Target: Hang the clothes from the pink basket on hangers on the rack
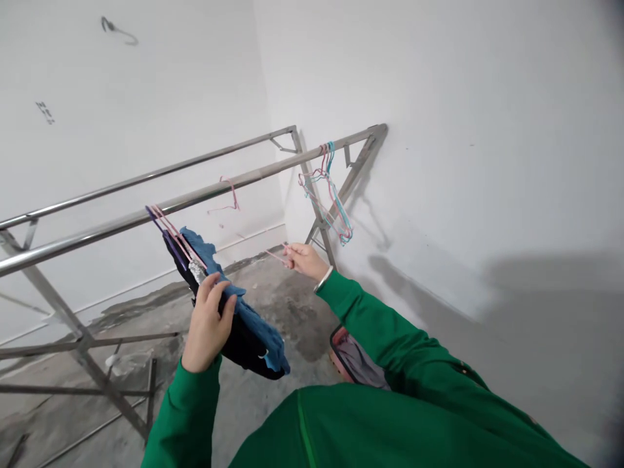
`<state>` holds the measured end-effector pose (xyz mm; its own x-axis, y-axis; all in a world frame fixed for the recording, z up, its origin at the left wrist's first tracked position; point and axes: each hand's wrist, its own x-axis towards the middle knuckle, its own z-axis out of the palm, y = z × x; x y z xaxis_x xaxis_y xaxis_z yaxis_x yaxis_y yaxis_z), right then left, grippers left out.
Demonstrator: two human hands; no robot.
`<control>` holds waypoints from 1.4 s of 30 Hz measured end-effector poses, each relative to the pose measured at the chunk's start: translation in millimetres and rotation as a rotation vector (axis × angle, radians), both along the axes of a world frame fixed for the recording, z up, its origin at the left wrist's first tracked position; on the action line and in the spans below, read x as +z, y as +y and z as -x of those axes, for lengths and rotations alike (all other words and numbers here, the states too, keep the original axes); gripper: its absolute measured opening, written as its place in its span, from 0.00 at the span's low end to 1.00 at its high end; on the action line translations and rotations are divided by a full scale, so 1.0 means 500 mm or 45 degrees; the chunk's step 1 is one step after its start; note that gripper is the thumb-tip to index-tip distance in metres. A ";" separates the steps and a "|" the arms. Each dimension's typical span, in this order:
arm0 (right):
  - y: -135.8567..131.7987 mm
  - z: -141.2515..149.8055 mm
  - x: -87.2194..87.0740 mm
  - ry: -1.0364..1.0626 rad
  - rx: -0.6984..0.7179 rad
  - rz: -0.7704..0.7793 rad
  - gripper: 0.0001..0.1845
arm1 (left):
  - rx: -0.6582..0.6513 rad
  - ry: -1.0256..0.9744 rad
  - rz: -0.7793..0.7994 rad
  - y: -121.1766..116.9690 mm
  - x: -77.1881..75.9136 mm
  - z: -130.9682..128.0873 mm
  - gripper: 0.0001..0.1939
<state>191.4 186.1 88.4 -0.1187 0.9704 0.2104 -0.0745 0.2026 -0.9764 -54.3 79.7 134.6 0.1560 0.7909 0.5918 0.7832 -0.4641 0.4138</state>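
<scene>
Two rails (pixel 146 195): steel, level, on a folding rack, running toward the far corner.
Left hand (pixel 208 323): fingers (pixel 214 292) clamped around a dark garment (pixel 244 344) with blue cloth, purple and pink hanger tips (pixel 168 234) jutting toward the nearer rail.
Lone hanger (pixel 233 194): pink wire, hooked over that rail.
Right hand (pixel 305 260): fingers (pixel 292 259) pinched together on a pink wire (pixel 275 255), above the concrete floor (pixel 292 305).
Hanger bunch (pixel 326 195): pink and blue, hanging near the rail's far end.
</scene>
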 end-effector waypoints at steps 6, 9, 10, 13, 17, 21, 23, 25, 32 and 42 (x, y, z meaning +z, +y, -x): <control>-0.008 -0.128 0.019 0.156 -0.299 0.043 0.14 | 0.296 -0.071 0.099 0.052 0.001 -0.010 0.25; -0.010 -0.178 0.034 0.228 -0.449 0.054 0.12 | 0.317 -0.060 0.068 0.075 -0.007 -0.002 0.27; -0.009 -0.191 0.039 0.241 -0.494 0.055 0.11 | 0.315 -0.088 0.058 0.087 -0.011 0.003 0.29; -0.004 -0.220 0.049 0.211 -0.626 0.088 0.06 | 0.310 -0.283 0.067 0.133 -0.031 0.018 0.31; 0.000 -0.246 0.030 -0.027 -0.754 0.071 0.08 | 0.300 -0.705 0.039 0.166 -0.056 0.029 0.31; -0.021 -0.252 -0.022 -0.499 -1.037 -0.362 0.13 | 0.350 -0.897 0.131 0.140 -0.072 0.033 0.19; -0.047 -0.239 -0.050 -0.682 -1.212 -0.648 0.18 | 0.496 -0.769 0.142 0.113 -0.079 0.035 0.11; -0.083 -0.213 -0.075 -0.748 -1.294 -0.843 0.21 | 0.744 -0.533 0.034 0.083 -0.088 0.037 0.11; -0.201 -0.086 -0.143 -0.757 -0.884 -0.939 0.17 | 0.877 0.130 -0.247 -0.030 -0.139 0.033 0.15; -0.224 0.022 -0.269 -0.638 0.267 -0.492 0.34 | 0.121 0.286 -0.022 -0.143 -0.238 -0.080 0.16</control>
<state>180.2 74.1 -46.1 -0.4709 0.7818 0.4087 0.2937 0.5758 -0.7630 -14.4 8.3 15.8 0.2105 0.7984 0.5641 0.8953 -0.3891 0.2167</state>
